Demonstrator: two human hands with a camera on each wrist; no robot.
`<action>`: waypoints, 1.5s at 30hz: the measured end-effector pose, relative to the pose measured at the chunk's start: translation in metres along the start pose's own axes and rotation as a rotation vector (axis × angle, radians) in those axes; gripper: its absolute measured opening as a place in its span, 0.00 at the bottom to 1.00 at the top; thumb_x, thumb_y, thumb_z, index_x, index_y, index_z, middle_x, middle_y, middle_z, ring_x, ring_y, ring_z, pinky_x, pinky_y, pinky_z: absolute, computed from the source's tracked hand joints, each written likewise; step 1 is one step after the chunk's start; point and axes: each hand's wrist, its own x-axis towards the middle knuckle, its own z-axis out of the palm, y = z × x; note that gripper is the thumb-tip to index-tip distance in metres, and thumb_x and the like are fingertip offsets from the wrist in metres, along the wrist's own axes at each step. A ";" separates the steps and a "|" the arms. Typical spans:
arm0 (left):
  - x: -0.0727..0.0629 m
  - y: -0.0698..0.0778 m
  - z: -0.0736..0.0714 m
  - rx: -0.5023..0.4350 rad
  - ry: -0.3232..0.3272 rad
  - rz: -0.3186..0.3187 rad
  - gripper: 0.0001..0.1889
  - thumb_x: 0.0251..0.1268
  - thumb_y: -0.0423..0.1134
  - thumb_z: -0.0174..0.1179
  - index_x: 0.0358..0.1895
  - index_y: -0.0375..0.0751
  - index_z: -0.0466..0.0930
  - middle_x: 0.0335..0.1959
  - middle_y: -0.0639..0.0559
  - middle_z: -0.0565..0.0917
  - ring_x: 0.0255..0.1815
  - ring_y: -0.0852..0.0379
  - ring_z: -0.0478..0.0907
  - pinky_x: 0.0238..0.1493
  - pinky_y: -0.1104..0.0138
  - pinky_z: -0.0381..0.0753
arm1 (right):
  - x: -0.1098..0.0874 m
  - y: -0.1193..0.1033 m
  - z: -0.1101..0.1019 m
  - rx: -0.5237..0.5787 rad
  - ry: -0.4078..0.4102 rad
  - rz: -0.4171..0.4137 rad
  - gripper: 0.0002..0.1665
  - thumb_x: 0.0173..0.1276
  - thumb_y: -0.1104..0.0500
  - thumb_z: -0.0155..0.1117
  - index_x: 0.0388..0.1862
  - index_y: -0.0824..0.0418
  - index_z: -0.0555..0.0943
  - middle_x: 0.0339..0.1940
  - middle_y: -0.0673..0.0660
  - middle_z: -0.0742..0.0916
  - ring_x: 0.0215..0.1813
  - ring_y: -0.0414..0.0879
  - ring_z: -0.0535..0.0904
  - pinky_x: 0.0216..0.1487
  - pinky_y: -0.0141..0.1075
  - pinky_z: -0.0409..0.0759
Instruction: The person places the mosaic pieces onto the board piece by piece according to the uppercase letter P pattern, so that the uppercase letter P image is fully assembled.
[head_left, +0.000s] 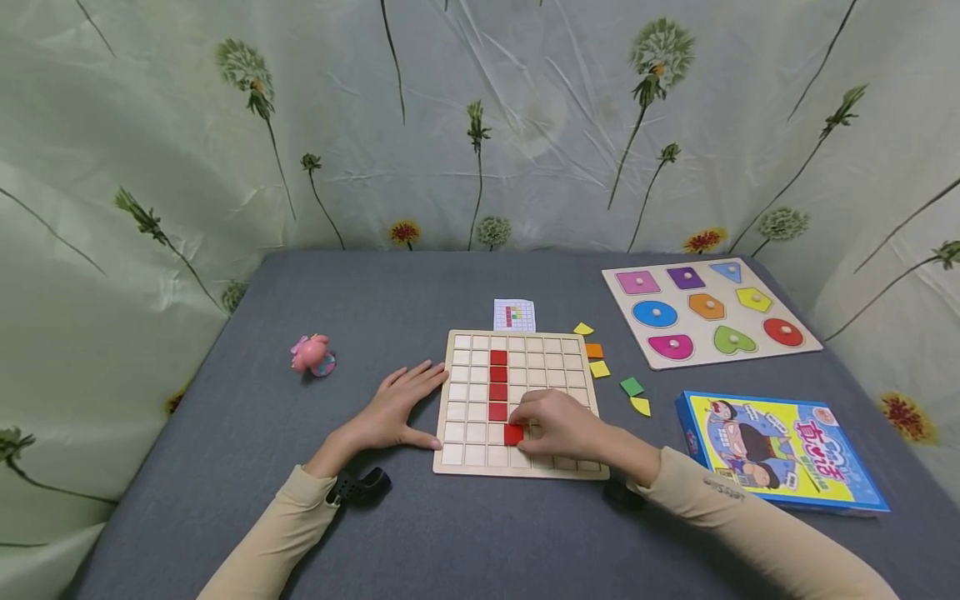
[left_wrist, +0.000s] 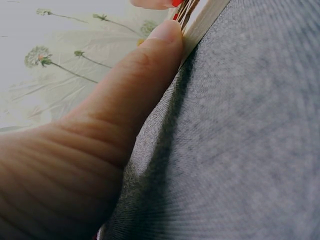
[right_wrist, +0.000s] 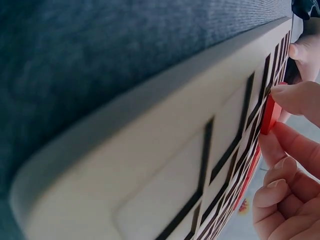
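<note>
A wooden grid board lies flat on the table. Several red square tiles sit in one column of its cells. Between thumb and fingers my right hand pinches another red square tile, low on the board, just right of that column's lower end. The right wrist view shows this red tile tilted against the grid. My left hand lies at the board's left side with fingers extended. Its thumb touches the board's edge in the left wrist view.
A small pattern card lies behind the board. Loose yellow, orange and green pieces lie to its right. Farther right are a shape puzzle board and a blue-and-yellow box. A pink toy figure stands at left.
</note>
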 end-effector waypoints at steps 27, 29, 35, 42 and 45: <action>0.001 -0.001 -0.001 -0.004 0.000 0.010 0.54 0.39 0.59 0.71 0.72 0.41 0.56 0.74 0.45 0.59 0.76 0.42 0.52 0.69 0.42 0.48 | 0.010 -0.008 0.007 0.014 0.048 0.011 0.10 0.50 0.58 0.73 0.33 0.58 0.86 0.31 0.49 0.85 0.33 0.38 0.77 0.39 0.30 0.77; 0.000 -0.001 -0.001 -0.007 -0.001 0.010 0.54 0.39 0.59 0.71 0.72 0.41 0.56 0.74 0.45 0.59 0.76 0.42 0.51 0.69 0.42 0.48 | 0.011 -0.009 0.007 0.022 0.030 0.034 0.09 0.51 0.57 0.73 0.33 0.57 0.86 0.32 0.49 0.85 0.33 0.38 0.76 0.39 0.29 0.76; 0.001 -0.001 -0.001 -0.008 0.000 0.012 0.54 0.39 0.59 0.71 0.72 0.41 0.56 0.74 0.45 0.59 0.76 0.42 0.51 0.69 0.42 0.47 | 0.012 -0.011 0.007 0.030 0.009 0.071 0.09 0.53 0.57 0.72 0.33 0.57 0.86 0.33 0.49 0.85 0.33 0.37 0.74 0.39 0.28 0.75; 0.000 -0.001 0.000 -0.007 -0.003 0.009 0.54 0.40 0.59 0.71 0.72 0.41 0.56 0.74 0.45 0.59 0.76 0.42 0.51 0.69 0.42 0.47 | 0.011 -0.008 0.004 0.012 0.021 0.040 0.07 0.52 0.58 0.71 0.32 0.56 0.85 0.29 0.48 0.84 0.30 0.36 0.73 0.35 0.26 0.73; 0.000 -0.002 0.000 -0.006 0.001 0.011 0.54 0.40 0.59 0.71 0.72 0.41 0.57 0.74 0.45 0.59 0.76 0.42 0.52 0.69 0.42 0.47 | 0.009 -0.005 0.001 0.007 0.030 0.019 0.06 0.52 0.60 0.69 0.31 0.56 0.85 0.28 0.48 0.84 0.29 0.36 0.74 0.34 0.25 0.73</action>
